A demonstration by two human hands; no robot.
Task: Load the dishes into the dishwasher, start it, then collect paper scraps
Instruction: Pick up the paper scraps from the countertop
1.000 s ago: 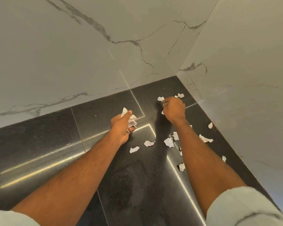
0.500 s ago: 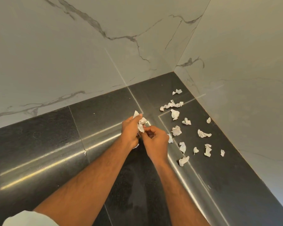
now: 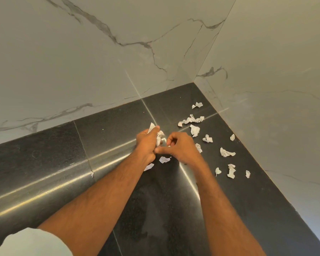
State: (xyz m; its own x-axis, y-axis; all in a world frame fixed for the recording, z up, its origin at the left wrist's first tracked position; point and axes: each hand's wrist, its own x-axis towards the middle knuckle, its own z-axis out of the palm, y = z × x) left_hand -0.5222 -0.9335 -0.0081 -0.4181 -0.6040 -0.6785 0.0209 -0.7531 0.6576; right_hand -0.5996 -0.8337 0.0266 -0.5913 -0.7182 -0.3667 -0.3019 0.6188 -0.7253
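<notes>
My left hand (image 3: 147, 144) is closed around a bundle of crumpled white paper scraps (image 3: 158, 137), one corner poking out above the fingers. My right hand (image 3: 179, 147) is right beside it, fingers curled, thumb touching the left hand; whether it holds a scrap I cannot tell. Several loose paper scraps lie on the black counter (image 3: 63, 154): two just below my hands (image 3: 164, 159), a strip (image 3: 191, 119) and a single piece (image 3: 197, 105) toward the corner, others (image 3: 226, 152) (image 3: 231, 170) to the right along the wall.
The glossy black counter meets white marble walls (image 3: 100, 61) at the back and at the right (image 3: 275, 89), forming a corner (image 3: 193, 83). A tiny scrap (image 3: 92, 174) lies on a tile joint at the left. No dishwasher is in view.
My right hand came back from the corner scraps to my left hand and now rests against it. The left hand kept its bundle and barely moved.
</notes>
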